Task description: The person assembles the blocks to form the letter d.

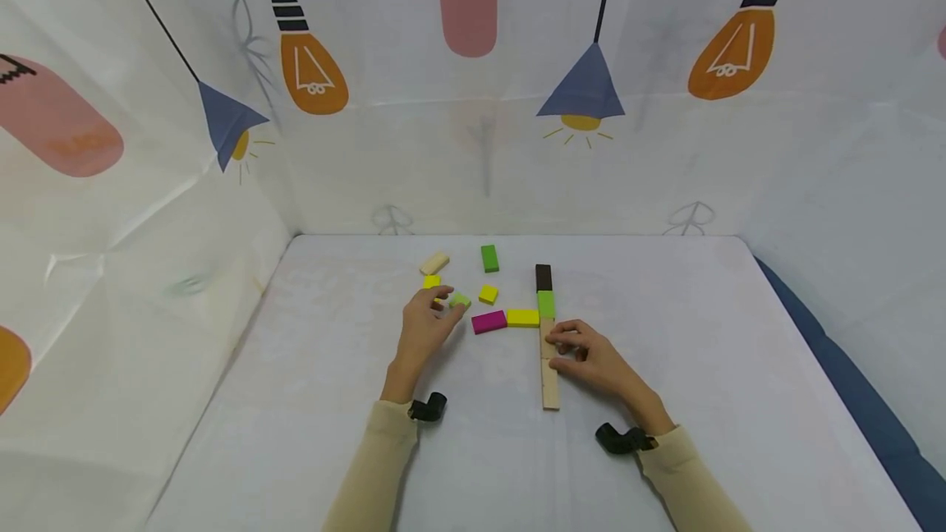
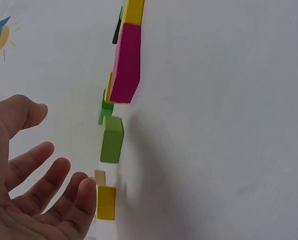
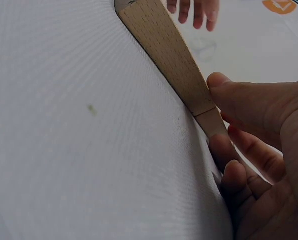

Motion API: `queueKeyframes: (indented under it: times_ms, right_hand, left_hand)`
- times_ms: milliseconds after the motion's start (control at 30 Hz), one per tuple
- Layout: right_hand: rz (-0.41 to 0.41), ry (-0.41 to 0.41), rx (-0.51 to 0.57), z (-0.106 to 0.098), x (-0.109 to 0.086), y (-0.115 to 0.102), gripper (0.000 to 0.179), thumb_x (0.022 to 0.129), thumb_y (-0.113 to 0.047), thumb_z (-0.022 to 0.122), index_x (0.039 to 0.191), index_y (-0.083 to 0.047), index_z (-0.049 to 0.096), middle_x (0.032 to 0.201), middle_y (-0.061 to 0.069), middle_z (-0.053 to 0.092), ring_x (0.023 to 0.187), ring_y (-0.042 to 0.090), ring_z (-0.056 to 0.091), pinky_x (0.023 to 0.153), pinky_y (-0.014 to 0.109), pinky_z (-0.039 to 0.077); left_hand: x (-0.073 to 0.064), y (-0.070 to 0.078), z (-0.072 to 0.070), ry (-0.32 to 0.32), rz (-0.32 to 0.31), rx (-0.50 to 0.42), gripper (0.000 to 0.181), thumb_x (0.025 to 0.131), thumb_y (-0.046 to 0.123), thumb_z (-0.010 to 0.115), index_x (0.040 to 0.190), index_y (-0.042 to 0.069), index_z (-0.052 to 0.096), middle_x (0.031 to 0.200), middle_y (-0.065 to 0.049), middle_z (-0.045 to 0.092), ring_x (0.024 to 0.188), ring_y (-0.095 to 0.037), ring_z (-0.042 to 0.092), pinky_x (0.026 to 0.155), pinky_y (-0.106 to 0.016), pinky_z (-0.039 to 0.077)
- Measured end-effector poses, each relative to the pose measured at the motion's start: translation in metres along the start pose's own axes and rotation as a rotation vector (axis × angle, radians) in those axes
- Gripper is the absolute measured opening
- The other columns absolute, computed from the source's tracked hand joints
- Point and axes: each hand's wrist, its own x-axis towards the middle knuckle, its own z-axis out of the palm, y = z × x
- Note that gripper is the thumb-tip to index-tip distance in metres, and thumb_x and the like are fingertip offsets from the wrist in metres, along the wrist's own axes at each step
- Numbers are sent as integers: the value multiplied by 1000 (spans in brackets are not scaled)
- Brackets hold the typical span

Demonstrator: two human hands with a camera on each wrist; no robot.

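Wooden blocks (image 1: 550, 388) seem being aligned under the right hand (image 1: 600, 364), grip unclear, while the spread left hand (image 1: 424, 330) would need to pinch the lime block (image 2: 112, 142) beside it.

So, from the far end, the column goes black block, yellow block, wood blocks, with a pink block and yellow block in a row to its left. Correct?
No: second is a light green block, not yellow, per the head view. Rest holds: black block first, wood blocks after, pink block and yellow block on the left.
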Motion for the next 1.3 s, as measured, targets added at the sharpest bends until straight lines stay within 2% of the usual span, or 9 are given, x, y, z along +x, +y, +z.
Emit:
queueKeyframes:
  times_ms: [167,333,467,600,733,1067,1300]
  right_hand:
    - [4,0,1,1,0,1,37,89,-22,82,123,-10,74,129,11,62,95,13,60,73,21,49]
    - [2,2,-1,1,0,1,37,89,-21,82,123,-10,74,129,11,62,95,14,60,72,22,49]
    - [1,1,2,0,0,0,37,89,-21,81,124,-9,74,129,11,61,94,13,60,72,21,49]
    - [1,-3,7,0,0,-1,38,89,-21,81,124,-9,74,129,12,62,94,12,60,72,21,49]
    - [7,-4,8,0,-1,-1,38,90,-21,81,124,-8,74,129,11,62,94,12,59,72,21,49]
    - [-6,5,0,0,-1,-1,38,90,-21,81,124,-8,73,128,11,62,94,12,59,72,22,49]
    - [2,7,4,0,-1,-2,37,89,-21,81,124,-9,74,128,10,62,94,12,59,73,21,49]
  left_hand:
    - [10,-5,-5,32,-25,17,40,89,20,79,122,0,72,113,-19,69,98,-31,65,87,-44,57]
    - [19,-12,-5,43,-59,55,41,90,21,78,125,1,70,116,-16,66,104,-30,63,90,-44,56]
    - [23,-13,-5,55,-88,78,41,90,19,78,126,1,69,121,-20,63,108,-33,61,95,-45,55]
    - [26,-13,-6,62,-129,83,44,89,15,78,128,0,67,129,-25,58,114,-38,60,103,-48,53]
    - [28,-13,-6,40,-191,93,50,89,15,78,134,1,63,134,-24,53,118,-37,59,107,-48,50]
    - [29,-16,-2,53,-273,74,53,90,11,75,138,-3,58,128,-24,56,116,-35,57,106,-47,51]
    - [29,-15,-4,29,-327,112,51,91,13,74,137,-6,60,127,-23,60,119,-35,57,107,-48,50]
